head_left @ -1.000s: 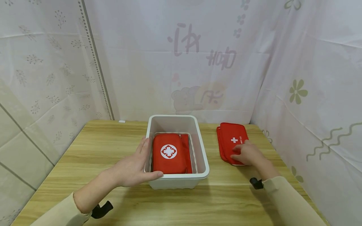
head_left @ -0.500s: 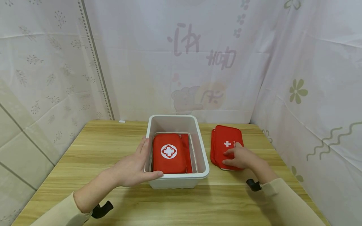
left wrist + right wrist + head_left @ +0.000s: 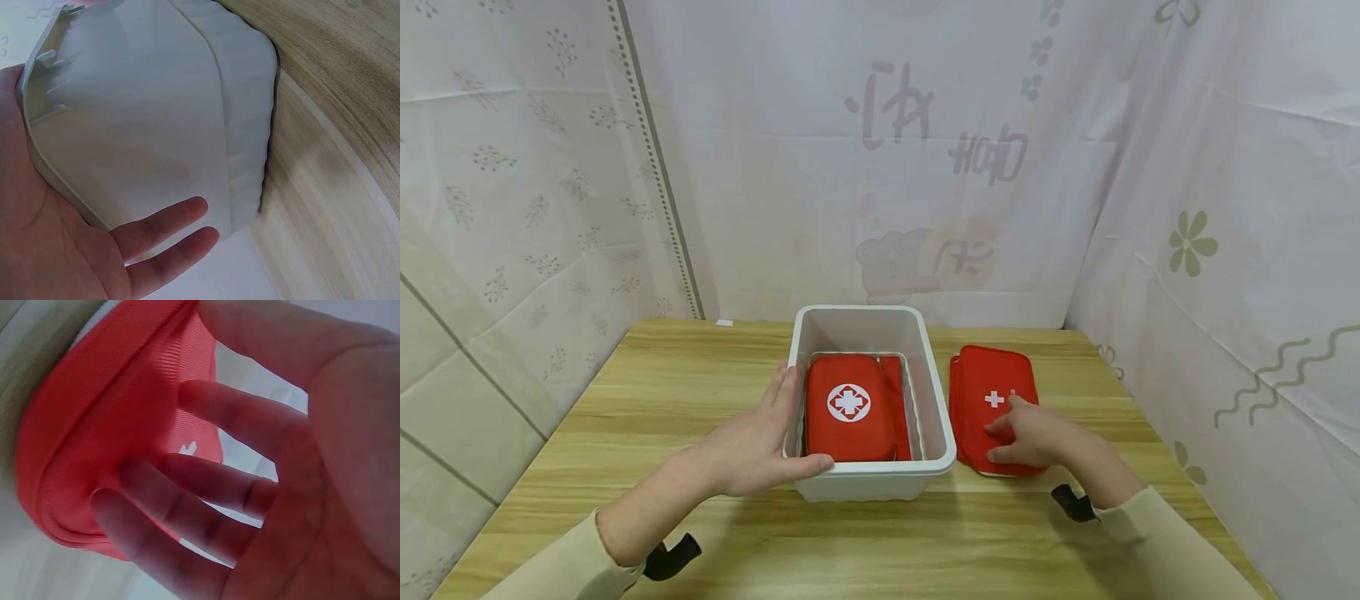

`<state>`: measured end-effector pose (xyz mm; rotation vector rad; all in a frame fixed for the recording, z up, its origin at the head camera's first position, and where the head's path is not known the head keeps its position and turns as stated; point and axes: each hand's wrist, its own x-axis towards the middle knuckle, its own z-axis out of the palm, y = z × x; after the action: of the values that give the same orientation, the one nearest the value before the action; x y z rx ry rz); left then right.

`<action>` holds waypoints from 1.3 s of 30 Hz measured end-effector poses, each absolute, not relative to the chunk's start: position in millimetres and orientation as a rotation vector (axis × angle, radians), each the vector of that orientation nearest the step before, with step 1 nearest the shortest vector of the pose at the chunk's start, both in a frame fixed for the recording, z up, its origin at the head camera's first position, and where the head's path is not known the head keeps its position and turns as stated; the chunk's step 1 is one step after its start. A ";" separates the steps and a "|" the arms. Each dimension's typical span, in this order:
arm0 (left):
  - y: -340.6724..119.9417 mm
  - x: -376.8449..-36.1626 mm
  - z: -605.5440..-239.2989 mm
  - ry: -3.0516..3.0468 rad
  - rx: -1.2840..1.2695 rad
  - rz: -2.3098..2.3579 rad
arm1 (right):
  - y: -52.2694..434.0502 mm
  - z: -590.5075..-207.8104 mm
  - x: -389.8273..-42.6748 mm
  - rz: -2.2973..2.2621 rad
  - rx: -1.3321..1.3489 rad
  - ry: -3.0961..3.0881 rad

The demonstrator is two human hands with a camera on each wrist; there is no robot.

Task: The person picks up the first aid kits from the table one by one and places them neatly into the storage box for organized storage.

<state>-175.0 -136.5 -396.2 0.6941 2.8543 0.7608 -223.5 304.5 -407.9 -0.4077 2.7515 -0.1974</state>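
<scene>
A pale grey plastic bin [image 3: 887,468] stands mid-table. My left hand [image 3: 748,450] rests at its near left corner, thumb along the front rim; in the left wrist view two fingers [image 3: 165,228] lie against the outer wall. Inside the bin lies a red first-aid case [image 3: 850,442] with a white cross badge, beside another flat red item [image 3: 904,417]. Right of the bin lies a red first-aid pouch [image 3: 981,371] with a white cross, a second red layer showing along its left edge. My right hand [image 3: 1037,435] rests its spread fingertips on the pouch's top, thumb near its zipped edge.
The wood-grain table [image 3: 662,392] is enclosed by patterned fabric [image 3: 760,208] at the back and sides. A small white piece [image 3: 724,322] lies at the table's back edge. Dark wrist straps [image 3: 672,557] show below both hands.
My right hand and the red pouch under it have slid left and toward me, close to the bin's right side. The left hand, the bin and its contents have stayed put.
</scene>
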 end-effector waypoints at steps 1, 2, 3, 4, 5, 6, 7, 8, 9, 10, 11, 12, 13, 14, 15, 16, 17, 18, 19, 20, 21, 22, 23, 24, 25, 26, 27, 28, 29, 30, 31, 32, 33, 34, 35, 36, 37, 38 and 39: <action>-136.5 -174.9 -396.3 2.854 0.694 0.761 | 303.2 -406.9 -221.6 -0.187 -0.418 2.745; -136.4 -174.8 -396.4 2.854 0.695 0.761 | 302.0 -406.2 -219.9 -0.170 -0.428 2.743; -136.4 -174.8 -396.5 2.856 0.696 0.758 | 301.0 -405.6 -218.2 -0.154 -0.435 2.740; -136.3 -174.8 -396.5 2.857 0.696 0.756 | 300.0 -405.2 -216.7 -0.138 -0.440 2.738; -136.2 -174.8 -396.5 2.857 0.698 0.755 | 299.1 -405.2 -215.4 -0.121 -0.443 2.736; -136.1 -174.8 -396.4 2.859 0.699 0.752 | 298.5 -405.4 -214.5 -0.107 -0.444 2.736; -136.1 -174.8 -396.2 2.859 0.699 0.749 | 297.7 -405.5 -213.6 -0.095 -0.444 2.735; -136.1 -174.8 -396.1 2.860 0.699 0.746 | 297.0 -405.4 -212.7 -0.084 -0.444 2.734; -136.0 -174.9 -396.0 2.861 0.698 0.745 | 296.4 -405.3 -212.0 -0.077 -0.443 2.732; -135.9 -175.0 -395.8 2.862 0.697 0.745 | 296.2 -405.3 -211.6 -0.070 -0.445 2.730; -135.8 -175.2 -395.8 2.862 0.698 0.745 | 296.0 -405.1 -211.2 -0.068 -0.446 2.726; -135.7 -175.4 -395.8 2.863 0.697 0.744 | 296.2 -404.8 -210.9 -0.070 -0.449 2.721; -135.7 -175.6 -395.8 2.863 0.697 0.745 | 296.5 -404.3 -210.5 -0.078 -0.447 2.713; -135.5 -175.8 -395.8 2.865 0.698 0.744 | 297.2 -403.6 -210.5 -0.088 -0.450 2.706; -135.5 -176.0 -395.8 2.864 0.698 0.743 | 298.4 -403.0 -210.9 -0.105 -0.451 2.697; -135.6 -176.1 -395.9 2.865 0.700 0.741 | 299.7 -401.7 -211.3 -0.131 -0.450 2.687; -135.6 -176.2 -395.9 2.865 0.701 0.740 | 301.4 -399.9 -212.5 -0.157 -0.454 2.679; -135.7 -176.3 -395.9 2.865 0.701 0.738 | 303.5 -398.1 -214.1 -0.195 -0.460 2.670; -135.8 -176.3 -395.8 2.865 0.701 0.736 | 305.9 -395.9 -216.3 -0.232 -0.464 2.666; -135.9 -176.2 -395.8 2.866 0.701 0.734 | 308.6 -393.4 -219.2 -0.274 -0.473 2.661; -136.0 -176.1 -395.9 2.866 0.701 0.733 | 312.0 -391.3 -222.8 -0.320 -0.484 2.660; -136.0 -176.0 -395.8 2.865 0.700 0.734 | 315.5 -389.2 -227.1 -0.373 -0.487 2.661; -135.9 -176.0 -395.9 2.866 0.700 0.734 | 319.6 -387.7 -231.9 -0.424 -0.491 2.665; -135.9 -175.9 -395.9 2.865 0.699 0.733 | 323.5 -386.0 -236.8 -0.468 -0.485 2.676; -135.9 -175.8 -396.0 2.864 0.698 0.733 | 327.7 -384.9 -242.4 -0.497 -0.476 2.691; -136.0 -175.8 -396.1 2.863 0.697 0.735 | 331.9 -383.7 -248.0 -0.533 -0.461 2.703; -136.1 -175.8 -396.2 2.861 0.698 0.737 | 335.8 -383.0 -253.7 -0.561 -0.444 2.717; -136.1 -175.8 -396.2 2.860 0.696 0.740 | 339.6 -382.2 -259.3 -0.589 -0.418 2.727; -136.3 -175.8 -396.3 2.858 0.695 0.741 | 343.3 -381.8 -264.7 -0.595 -0.398 2.741; -136.4 -175.7 -396.3 2.856 0.694 0.744 | 346.6 -381.8 -269.9 -0.599 -0.372 2.752; -136.6 -175.8 -396.4 2.855 0.695 0.744 | 350.3 -382.7 -275.3 -0.605 -0.342 2.757; -136.7 -175.7 -396.3 2.854 0.695 0.742 | 353.3 -383.8 -280.4 -0.619 -0.309 2.758; -136.8 -175.7 -396.3 2.854 0.696 0.742 | 356.2 -385.5 -285.2 -0.626 -0.272 2.759; -136.9 -175.7 -396.4 2.852 0.697 0.739 | 359.3 -387.5 -290.1 -0.630 -0.229 2.756; -137.0 -175.8 -396.3 2.852 0.699 0.738 | 362.0 -390.0 -294.7 -0.636 -0.185 2.752; -137.0 -175.8 -396.4 2.852 0.701 0.736 | 364.5 -392.5 -299.0 -0.654 -0.136 2.740; -137.1 -175.8 -396.4 2.852 0.702 0.733 | 366.7 -395.0 -303.1 -0.669 -0.094 2.726; -137.2 -175.9 -396.4 2.852 0.701 0.734 | 368.3 -397.1 -306.5 -0.697 -0.051 2.704; -137.2 -176.0 -396.5 2.852 0.702 0.735 | 369.5 -398.9 -309.4 -0.718 -0.010 2.679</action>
<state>-176.0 -137.2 -396.5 0.7018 2.8520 0.7346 -309.4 369.5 -398.9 -0.0095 2.6793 -0.7180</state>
